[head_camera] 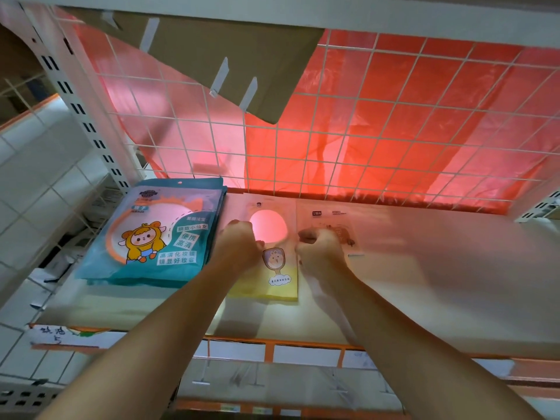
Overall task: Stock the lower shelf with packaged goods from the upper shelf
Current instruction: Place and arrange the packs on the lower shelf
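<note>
A yellow-and-white mirror package [274, 269] with a round window lies flat on the shelf board [439, 268]. My left hand [239, 244] is closed on its left edge and my right hand [321, 248] is closed at its right edge, over a clear flat package [339, 219] beside it. A stack of teal mirror packages [157, 234] with a cartoon figure lies to the left, apart from my hands.
A white wire grid [363, 131] backs the shelf, with red plastic sheet behind it and a cardboard piece [218, 53] hanging at the top. A slotted white upright [78, 110] stands at left. An orange-edged price rail [272, 350] runs along the shelf front.
</note>
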A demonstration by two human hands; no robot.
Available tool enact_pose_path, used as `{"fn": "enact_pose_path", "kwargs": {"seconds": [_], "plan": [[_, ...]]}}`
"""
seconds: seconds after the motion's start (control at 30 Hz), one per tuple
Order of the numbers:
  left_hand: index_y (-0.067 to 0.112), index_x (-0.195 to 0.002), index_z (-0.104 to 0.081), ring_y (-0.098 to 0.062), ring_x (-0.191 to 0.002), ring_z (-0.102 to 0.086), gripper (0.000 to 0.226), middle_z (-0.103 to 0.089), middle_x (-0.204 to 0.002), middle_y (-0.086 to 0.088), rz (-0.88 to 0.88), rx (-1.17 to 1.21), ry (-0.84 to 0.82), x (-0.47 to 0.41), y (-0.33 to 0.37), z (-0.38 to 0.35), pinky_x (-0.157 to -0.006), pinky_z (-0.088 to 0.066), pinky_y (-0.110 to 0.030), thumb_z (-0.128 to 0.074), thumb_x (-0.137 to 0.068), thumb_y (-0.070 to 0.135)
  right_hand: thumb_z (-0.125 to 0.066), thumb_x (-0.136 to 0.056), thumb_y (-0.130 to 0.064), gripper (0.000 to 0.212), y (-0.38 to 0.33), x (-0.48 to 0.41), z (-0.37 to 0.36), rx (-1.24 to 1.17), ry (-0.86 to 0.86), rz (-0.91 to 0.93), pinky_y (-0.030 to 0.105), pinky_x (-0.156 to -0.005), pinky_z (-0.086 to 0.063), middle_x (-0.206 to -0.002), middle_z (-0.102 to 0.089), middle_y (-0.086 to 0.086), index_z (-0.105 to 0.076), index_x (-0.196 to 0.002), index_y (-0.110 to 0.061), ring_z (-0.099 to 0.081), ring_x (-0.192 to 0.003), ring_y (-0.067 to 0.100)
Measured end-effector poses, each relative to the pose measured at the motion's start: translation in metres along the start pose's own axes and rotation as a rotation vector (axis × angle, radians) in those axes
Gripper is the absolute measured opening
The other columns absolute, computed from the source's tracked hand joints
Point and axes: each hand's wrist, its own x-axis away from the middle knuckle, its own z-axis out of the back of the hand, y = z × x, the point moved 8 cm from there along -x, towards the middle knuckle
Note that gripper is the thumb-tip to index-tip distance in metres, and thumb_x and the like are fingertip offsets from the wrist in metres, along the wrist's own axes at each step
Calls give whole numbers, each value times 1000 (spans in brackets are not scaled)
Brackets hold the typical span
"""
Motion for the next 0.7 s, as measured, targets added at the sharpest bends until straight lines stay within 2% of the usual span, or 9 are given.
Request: {"fn": "enact_pose_path", "kwargs": {"seconds": [0.13,0.2,0.27,0.3,0.37,0.4,0.5,0.63,0.7], "plan": [[3,-126,-57,-27,-106,-57,43,-61,-120,-15,-52,39,49,7,14,5,-90,-42,-28,-61,-90,25,-55,-84,-6,33,-5,3,19,53,35,93,44,-87,-57,-106,-67,8,-66,-116,-8,-64,-99,27],[4,-120,-61,-25,-99,-61,35,-65,-112,-13,-89,35,105,13,27,13,-87,-43,-25,-60,-92,24,-52,-87,-9,29,-10,8,30,80,69,146,42,-86,-57,-102,-68,9,-69,-110,-7,-64,-96,27],[4,-108,-66,-20,-81,-59,27,-61,-89,-8,-121,-1,121,18,42,16,-78,-44,-23,-55,-94,25,-49,-88,-12,23,-15,12,45,136,104,214,37,-74,-57,-85,-67,13,-70,-88,-4,-64,-81,27],[4,-104,-66,-18,-75,-56,26,-57,-82,-5,-145,-43,115,21,51,15,-75,-44,-24,-52,-96,25,-47,-88,-12,26,-17,15,55,187,119,252,31,-65,-53,-73,-64,14,-65,-74,-1,-62,-70,26],[6,-101,-65,-20,-77,-58,27,-59,-84,-3,-223,-147,115,28,72,14,-77,-47,-26,-45,-99,24,-46,-91,-10,36,-22,23,78,323,151,322,18,-52,-39,-53,-50,8,-49,-56,-3,-49,-52,15],[6,-101,-65,-23,-84,-61,29,-64,-90,-6,-273,-197,116,32,86,12,-81,-49,-29,-42,-100,24,-45,-92,-9,40,-22,27,91,379,168,348,19,-50,-35,-49,-42,3,-42,-52,-8,-43,-48,11],[6,-100,-65,-28,-93,-64,28,-68,-97,-11,-391,-281,121,49,132,8,-83,-52,-36,-41,-99,21,-41,-95,-11,43,-17,36,132,510,247,393,26,-61,-33,-53,-35,-2,-32,-53,-16,-37,-51,11],[9,-93,-64,-27,-89,-64,31,-66,-93,-10,-481,-232,127,79,201,0,-81,-52,-37,-40,-97,27,-42,-99,-16,33,-3,57,200,530,343,418,30,-62,-33,-67,-53,5,-47,-66,-13,-49,-66,24],[9,-92,-63,-29,-90,-63,32,-66,-94,-11,-529,-218,139,98,239,-4,-78,-51,-36,-38,-97,29,-44,-99,-19,35,3,73,239,515,409,444,29,-62,-28,-69,-58,11,-43,-64,-15,-49,-65,28]]}}
